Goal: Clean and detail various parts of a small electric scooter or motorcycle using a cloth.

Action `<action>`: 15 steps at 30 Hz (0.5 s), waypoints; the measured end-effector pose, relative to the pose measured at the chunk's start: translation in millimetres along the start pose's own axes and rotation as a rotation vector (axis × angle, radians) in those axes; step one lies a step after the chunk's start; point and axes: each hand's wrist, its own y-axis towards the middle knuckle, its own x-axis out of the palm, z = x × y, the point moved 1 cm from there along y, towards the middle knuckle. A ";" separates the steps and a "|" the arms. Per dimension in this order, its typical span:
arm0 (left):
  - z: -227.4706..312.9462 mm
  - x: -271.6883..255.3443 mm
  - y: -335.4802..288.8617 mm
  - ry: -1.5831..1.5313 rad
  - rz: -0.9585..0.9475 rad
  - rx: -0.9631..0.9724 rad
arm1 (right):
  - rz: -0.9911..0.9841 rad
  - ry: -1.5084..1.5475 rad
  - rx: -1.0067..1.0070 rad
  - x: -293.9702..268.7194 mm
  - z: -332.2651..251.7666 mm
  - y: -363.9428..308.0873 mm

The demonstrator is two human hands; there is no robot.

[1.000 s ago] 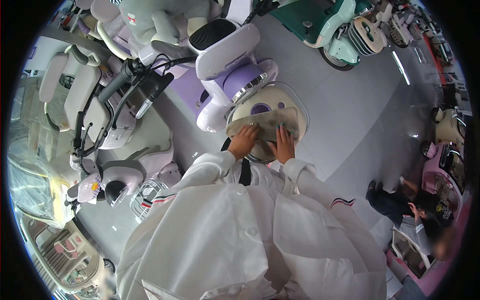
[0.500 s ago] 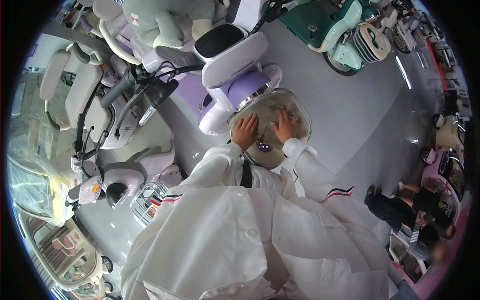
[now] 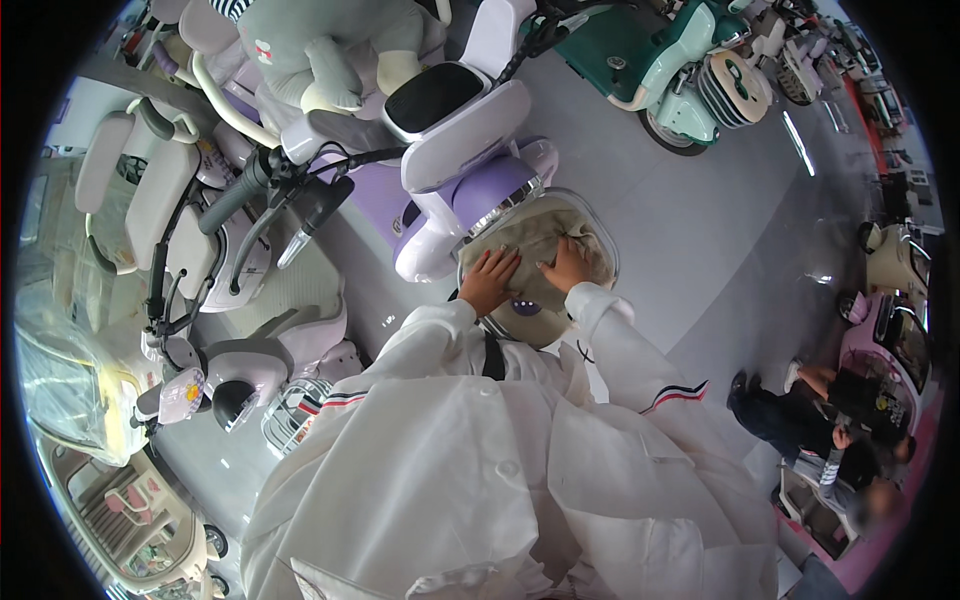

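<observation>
A beige cloth (image 3: 545,237), wrinkled across its top, lies within the rounded light rim (image 3: 613,243) of what looks like a basket, in front of a lilac and purple scooter (image 3: 470,140). On the cloth's left part rests my left hand (image 3: 489,279), its fingers spread and holding nothing. To its right, my right hand (image 3: 569,265) presses on the cloth with fingers stretched out and thumb apart. A small dark purple patch with pale dots (image 3: 524,307) shows just below, between the hands. What lies beneath the cloth is hidden.
Left stands another scooter with handlebar (image 3: 240,190) and wire basket (image 3: 297,415). A grey plush toy (image 3: 320,50) sits at the top. A green scooter (image 3: 680,85) stands at upper right. Two people (image 3: 810,420) are at the right beside a pink vehicle (image 3: 885,340).
The cloth under my hands has gone from fairly smooth to more wrinkled. My right hand has shifted slightly toward me, and my left hand has moved down a little.
</observation>
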 end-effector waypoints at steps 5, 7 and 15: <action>0.3 -0.9 -6.3 -0.055 0.057 -0.003 | -0.015 -0.017 0.039 -5.5 2.6 14.3; 1.0 -1.4 1.4 -0.050 0.063 -0.001 | 0.005 0.040 0.036 -8.9 4.6 22.3; -6.1 -2.3 5.3 -0.082 0.095 -0.049 | 0.423 0.023 -0.156 2.0 3.6 -1.9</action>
